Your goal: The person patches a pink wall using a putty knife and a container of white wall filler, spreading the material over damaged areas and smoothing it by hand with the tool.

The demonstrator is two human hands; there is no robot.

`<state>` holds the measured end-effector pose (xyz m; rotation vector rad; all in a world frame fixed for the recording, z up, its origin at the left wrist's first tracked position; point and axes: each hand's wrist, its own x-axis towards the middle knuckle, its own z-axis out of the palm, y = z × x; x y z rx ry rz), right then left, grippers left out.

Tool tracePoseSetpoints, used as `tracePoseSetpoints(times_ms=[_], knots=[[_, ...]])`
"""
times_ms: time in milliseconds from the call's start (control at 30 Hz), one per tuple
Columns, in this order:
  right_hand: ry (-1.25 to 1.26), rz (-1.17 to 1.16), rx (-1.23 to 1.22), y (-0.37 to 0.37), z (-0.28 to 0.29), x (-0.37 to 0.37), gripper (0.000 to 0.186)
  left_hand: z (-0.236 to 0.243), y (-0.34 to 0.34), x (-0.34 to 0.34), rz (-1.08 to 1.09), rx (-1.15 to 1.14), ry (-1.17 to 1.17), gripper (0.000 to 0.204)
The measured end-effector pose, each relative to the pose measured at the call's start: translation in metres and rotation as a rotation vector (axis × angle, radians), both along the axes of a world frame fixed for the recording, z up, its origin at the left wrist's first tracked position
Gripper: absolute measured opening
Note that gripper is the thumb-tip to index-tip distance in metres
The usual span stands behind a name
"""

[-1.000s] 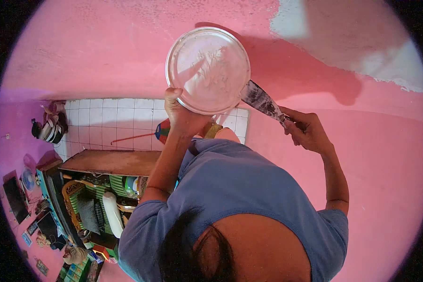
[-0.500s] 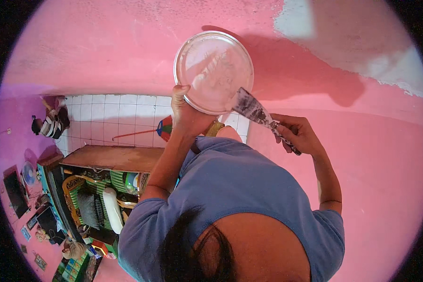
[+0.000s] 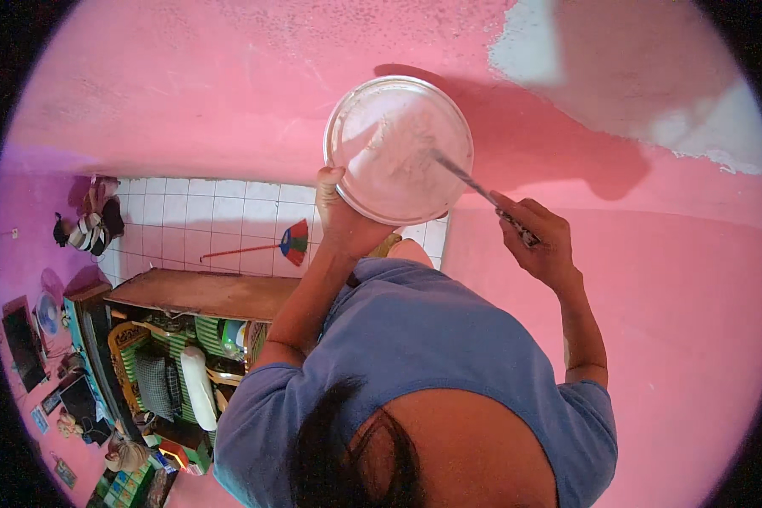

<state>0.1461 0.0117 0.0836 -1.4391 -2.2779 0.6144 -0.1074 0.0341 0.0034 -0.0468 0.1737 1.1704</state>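
Note:
My left hand (image 3: 347, 218) grips the lower left rim of a round, pale bucket lid (image 3: 398, 182), its thumb over the edge and the other fingers hidden beneath. A whitish paste (image 3: 387, 140) is smeared across the middle of the lid. My right hand (image 3: 540, 241) is closed round the handle of a putty knife (image 3: 466, 176). The blade is seen nearly edge-on, its tip over the paste near the lid's middle; whether it touches cannot be told. Dark and white smears mark the knife.
Ahead is a pink wall (image 3: 229, 102) with a whitish-grey patch (image 3: 618, 76) at the upper right. At left are white floor tiles (image 3: 229, 207), a red-handled broom (image 3: 292, 243), a brown wooden board (image 3: 212, 292), and a seat with cushions (image 3: 154, 385). Another pink wall (image 3: 669, 322) stands at right.
The putty knife has turned from showing its flat face to edge-on, and its tip has moved from the lid's lower right rim inward over the paste. The lid has shifted slightly right and down.

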Motion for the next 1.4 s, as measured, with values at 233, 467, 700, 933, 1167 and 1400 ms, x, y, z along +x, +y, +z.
tracePoseSetpoints(times_ms=[233, 467, 700, 933, 1167, 1400], knots=[[0.079, 0.054, -0.324, 0.002, 0.018, 0.014, 0.036, 0.010, -0.003, -0.002, 0.023, 0.057, 0.050, 0.086], [0.143, -0.165, -0.557, 0.005, 0.048, 0.012, 0.031, 0.008, -0.005, -0.002, 0.036, 0.113, 0.101, 0.085], [0.025, -0.220, -0.761, 0.009, 0.069, 0.020, 0.032, 0.003, -0.005, -0.001, 0.010, 0.125, -0.021, 0.083], [0.042, -0.226, -0.808, 0.001, 0.060, 0.010, 0.033, 0.013, -0.012, 0.014, -0.081, 0.148, 0.151, 0.090], [0.113, -0.252, -0.678, 0.005, 0.049, 0.012, 0.034, 0.010, -0.010, 0.025, -0.101, 0.110, 0.159, 0.087], [0.059, -0.251, -0.647, 0.012, 0.070, 0.006, 0.039, 0.001, 0.003, 0.002, -0.064, 0.273, -0.504, 0.083]])
